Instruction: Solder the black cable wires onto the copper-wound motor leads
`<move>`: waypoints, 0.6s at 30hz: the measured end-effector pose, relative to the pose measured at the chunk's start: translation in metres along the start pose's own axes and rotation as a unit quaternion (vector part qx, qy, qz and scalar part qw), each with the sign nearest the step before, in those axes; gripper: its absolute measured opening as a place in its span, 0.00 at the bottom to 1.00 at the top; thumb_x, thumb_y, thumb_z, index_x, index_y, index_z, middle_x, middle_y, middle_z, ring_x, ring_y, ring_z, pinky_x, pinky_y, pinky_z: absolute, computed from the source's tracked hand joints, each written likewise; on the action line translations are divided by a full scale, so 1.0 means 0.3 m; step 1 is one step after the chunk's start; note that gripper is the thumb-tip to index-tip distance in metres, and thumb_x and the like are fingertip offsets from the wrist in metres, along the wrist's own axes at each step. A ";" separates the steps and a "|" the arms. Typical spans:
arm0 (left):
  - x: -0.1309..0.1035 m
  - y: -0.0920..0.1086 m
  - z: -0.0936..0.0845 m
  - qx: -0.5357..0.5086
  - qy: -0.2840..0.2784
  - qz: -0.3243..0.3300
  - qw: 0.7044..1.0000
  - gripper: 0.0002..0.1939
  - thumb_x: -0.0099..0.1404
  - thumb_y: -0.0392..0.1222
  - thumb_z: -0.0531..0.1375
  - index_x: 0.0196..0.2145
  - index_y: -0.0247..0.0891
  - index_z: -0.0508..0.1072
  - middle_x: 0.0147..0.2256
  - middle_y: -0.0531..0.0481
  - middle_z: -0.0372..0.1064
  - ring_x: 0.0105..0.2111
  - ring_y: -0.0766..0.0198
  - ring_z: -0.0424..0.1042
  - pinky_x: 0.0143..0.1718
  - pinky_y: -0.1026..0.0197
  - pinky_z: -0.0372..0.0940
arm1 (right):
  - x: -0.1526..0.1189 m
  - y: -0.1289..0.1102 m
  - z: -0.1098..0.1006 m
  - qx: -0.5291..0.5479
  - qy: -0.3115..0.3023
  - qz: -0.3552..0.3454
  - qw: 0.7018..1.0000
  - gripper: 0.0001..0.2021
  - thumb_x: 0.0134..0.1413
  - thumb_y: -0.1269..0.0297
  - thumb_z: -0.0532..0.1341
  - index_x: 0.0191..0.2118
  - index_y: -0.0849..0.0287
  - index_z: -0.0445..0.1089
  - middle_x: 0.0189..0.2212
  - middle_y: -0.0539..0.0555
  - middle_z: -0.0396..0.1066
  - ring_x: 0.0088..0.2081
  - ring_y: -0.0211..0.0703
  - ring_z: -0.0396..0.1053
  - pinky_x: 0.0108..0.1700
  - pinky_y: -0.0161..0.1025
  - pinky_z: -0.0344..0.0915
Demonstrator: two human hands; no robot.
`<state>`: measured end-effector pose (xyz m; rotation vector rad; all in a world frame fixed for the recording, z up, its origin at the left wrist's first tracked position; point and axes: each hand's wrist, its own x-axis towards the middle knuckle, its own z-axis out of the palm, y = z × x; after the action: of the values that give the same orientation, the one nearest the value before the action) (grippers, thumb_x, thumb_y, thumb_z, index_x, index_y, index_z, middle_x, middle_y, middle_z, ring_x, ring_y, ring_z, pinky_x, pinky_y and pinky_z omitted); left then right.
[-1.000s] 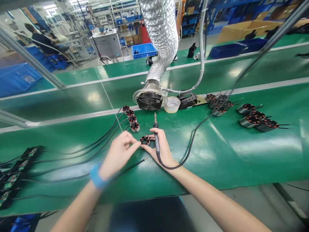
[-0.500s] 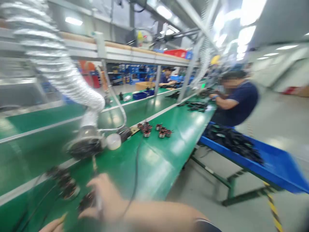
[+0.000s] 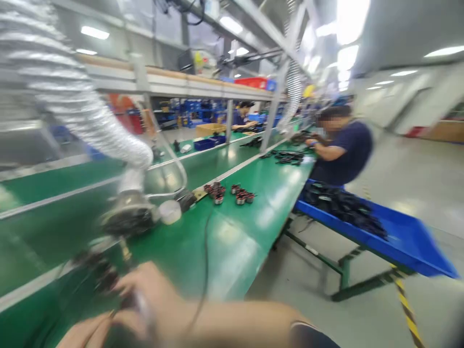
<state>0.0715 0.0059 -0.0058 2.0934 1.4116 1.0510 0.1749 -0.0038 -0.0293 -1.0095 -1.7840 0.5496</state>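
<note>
My right hand (image 3: 148, 295) is closed around a soldering iron (image 3: 125, 251), whose brass-coloured shaft points away from me over the bench. Motion blurs the handle under my fingers. At the bottom edge, partly cut off, my left hand (image 3: 89, 331) has its fingers together, close against my right hand. Whatever it pinches is hidden and smeared. Just beyond my hands is a blurred row of small motor parts (image 3: 103, 273) with dark wires. A round fume-extraction hood (image 3: 128, 217) hangs above them on a silver flexible duct (image 3: 90, 116).
Small copper-wound motor parts (image 3: 241, 194) stand in clusters on the green bench (image 3: 232, 241), near a round white container (image 3: 170, 212). A black cable (image 3: 206, 251) crosses the surface. To the right is a blue tray (image 3: 409, 241) holding black parts. A co-worker (image 3: 340, 145) sits farther along.
My left hand has come further into view and up to my right hand. The soldering iron now leans more to the left, and the whole view has shifted slightly.
</note>
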 end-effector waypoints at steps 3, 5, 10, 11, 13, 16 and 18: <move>-0.092 -0.035 -0.152 0.005 0.013 -0.079 0.997 0.14 0.61 0.54 0.56 0.35 0.52 0.81 0.35 0.50 0.78 0.36 0.51 0.77 0.36 0.54 0.71 | 0.004 -0.077 -0.019 0.133 0.038 0.000 0.990 0.18 0.57 0.71 0.61 0.52 0.52 0.63 0.45 0.53 0.63 0.39 0.38 0.73 0.45 0.37 0.73; -0.129 -0.032 -0.198 -0.054 -0.001 -0.114 0.992 0.15 0.67 0.51 0.55 0.35 0.44 0.80 0.34 0.48 0.76 0.35 0.57 0.74 0.37 0.59 0.68 | 0.015 -0.093 -0.018 0.188 0.059 0.028 0.980 0.15 0.59 0.72 0.59 0.50 0.52 0.64 0.44 0.52 0.63 0.38 0.37 0.73 0.44 0.38 0.73; -0.119 -0.022 -0.199 -0.161 0.009 -0.150 0.975 0.14 0.68 0.47 0.57 0.30 0.38 0.76 0.29 0.49 0.70 0.32 0.62 0.69 0.36 0.64 0.63 | 0.017 -0.085 0.023 0.229 0.070 0.095 0.966 0.13 0.59 0.70 0.61 0.48 0.53 0.64 0.40 0.51 0.67 0.38 0.39 0.73 0.44 0.39 0.72; -0.114 -0.021 -0.198 -0.177 0.008 -0.159 0.971 0.13 0.68 0.47 0.57 0.30 0.38 0.76 0.29 0.49 0.70 0.32 0.62 0.69 0.36 0.64 0.63 | 0.014 -0.084 0.029 0.232 0.072 0.101 0.965 0.13 0.58 0.70 0.62 0.48 0.53 0.63 0.39 0.51 0.68 0.38 0.40 0.74 0.44 0.39 0.72; -0.110 -0.022 -0.198 -0.209 0.003 -0.185 0.960 0.13 0.66 0.46 0.59 0.29 0.37 0.76 0.29 0.49 0.71 0.32 0.62 0.69 0.36 0.63 0.64 | 0.010 -0.083 0.036 0.234 0.078 0.112 0.963 0.13 0.58 0.69 0.62 0.47 0.53 0.63 0.38 0.51 0.69 0.38 0.40 0.74 0.44 0.40 0.72; -0.110 -0.028 -0.201 -0.248 0.008 -0.231 0.941 0.10 0.62 0.46 0.63 0.31 0.36 0.78 0.31 0.48 0.75 0.32 0.61 0.71 0.36 0.63 0.65 | 0.012 -0.086 0.039 0.235 0.084 0.125 0.960 0.12 0.57 0.68 0.63 0.46 0.54 0.63 0.36 0.51 0.70 0.37 0.41 0.74 0.44 0.41 0.72; -0.112 -0.033 -0.198 -0.260 0.014 -0.245 0.934 0.10 0.61 0.47 0.64 0.31 0.36 0.77 0.31 0.48 0.76 0.32 0.62 0.72 0.36 0.63 0.66 | 0.015 -0.090 0.040 0.238 0.090 0.132 0.958 0.11 0.56 0.68 0.63 0.44 0.54 0.64 0.34 0.50 0.69 0.36 0.41 0.74 0.43 0.41 0.73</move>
<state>0.0129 -0.0253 0.0131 1.2712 1.3762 1.0881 0.1526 -0.0140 -0.0122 -0.9230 -1.2756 0.9688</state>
